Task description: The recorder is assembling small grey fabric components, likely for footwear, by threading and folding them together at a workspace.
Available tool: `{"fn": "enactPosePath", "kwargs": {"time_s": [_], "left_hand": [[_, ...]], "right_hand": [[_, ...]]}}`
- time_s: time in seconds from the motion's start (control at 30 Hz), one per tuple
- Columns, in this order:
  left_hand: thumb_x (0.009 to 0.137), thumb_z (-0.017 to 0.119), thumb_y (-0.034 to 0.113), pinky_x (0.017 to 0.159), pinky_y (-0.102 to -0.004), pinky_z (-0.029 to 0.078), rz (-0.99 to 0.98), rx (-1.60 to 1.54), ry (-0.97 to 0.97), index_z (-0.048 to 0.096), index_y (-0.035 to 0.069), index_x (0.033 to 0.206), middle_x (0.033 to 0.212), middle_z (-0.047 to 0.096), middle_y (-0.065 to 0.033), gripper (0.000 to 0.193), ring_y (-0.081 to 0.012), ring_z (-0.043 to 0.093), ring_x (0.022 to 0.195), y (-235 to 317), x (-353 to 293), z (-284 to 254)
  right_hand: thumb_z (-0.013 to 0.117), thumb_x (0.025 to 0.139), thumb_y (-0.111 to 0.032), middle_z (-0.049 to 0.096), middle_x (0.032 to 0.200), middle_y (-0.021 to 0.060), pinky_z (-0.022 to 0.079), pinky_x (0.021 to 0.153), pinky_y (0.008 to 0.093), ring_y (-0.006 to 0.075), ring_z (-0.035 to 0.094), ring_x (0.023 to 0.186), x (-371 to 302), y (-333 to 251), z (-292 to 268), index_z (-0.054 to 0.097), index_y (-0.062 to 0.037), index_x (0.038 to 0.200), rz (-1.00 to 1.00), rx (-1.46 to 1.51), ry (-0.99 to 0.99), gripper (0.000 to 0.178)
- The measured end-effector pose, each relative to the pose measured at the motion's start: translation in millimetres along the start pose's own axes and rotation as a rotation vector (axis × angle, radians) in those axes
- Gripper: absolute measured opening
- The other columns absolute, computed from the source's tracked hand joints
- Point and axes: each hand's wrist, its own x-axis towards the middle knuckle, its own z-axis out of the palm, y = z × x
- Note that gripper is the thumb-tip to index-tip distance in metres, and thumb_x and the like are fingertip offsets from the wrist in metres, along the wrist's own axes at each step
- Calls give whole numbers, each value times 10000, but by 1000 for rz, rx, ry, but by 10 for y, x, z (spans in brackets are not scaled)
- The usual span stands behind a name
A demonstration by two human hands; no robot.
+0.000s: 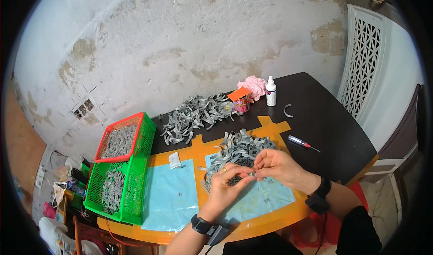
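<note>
My left hand (224, 187), a ring on one finger, meets my right hand (285, 168) over the near part of the table. Fingertips of both hands are pinched together around a small grey piece (253, 174); the fingers cover most of it, so its exact shape is hidden. Just beyond them lies a heap of curved grey plastic strips (243, 146), partly covered by my hands. Beneath is a light blue sheet (252, 210) taped down with orange tape. A few tiny grey bits (267, 200) lie on it.
A second heap of grey strips (198, 115) lies farther back. On the left, a red basket (143, 116) rests on a green basket (140, 183); both hold small grey pieces. Toward the right are a screwdriver (303, 143), a white spray bottle (271, 92), a tin (241, 104) and pink cloth (254, 86).
</note>
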Motion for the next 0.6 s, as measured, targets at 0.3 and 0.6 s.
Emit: {"fn": "enactPosePath", "kwargs": {"time_s": [0.3,0.6], "left_hand": [[732,766,47,708,-260,485,0,-11,-52,692,39,908,829,661,-50,191,-139,607,746,18,-9,-3],[770,731,1,759,-250,466,-101,-228,-230,681,3,961,913,618,-50,197,-114,561,821,-66,-31,-42]], "right_hand": [[658,830,-19,624,951,68,499,764,274,126,604,871,-30,-22,14,510,-20,1043,6,35,-32,260],[656,802,6,614,934,71,471,747,261,131,601,868,-12,-45,-18,494,-5,1069,97,24,-116,313]]}}
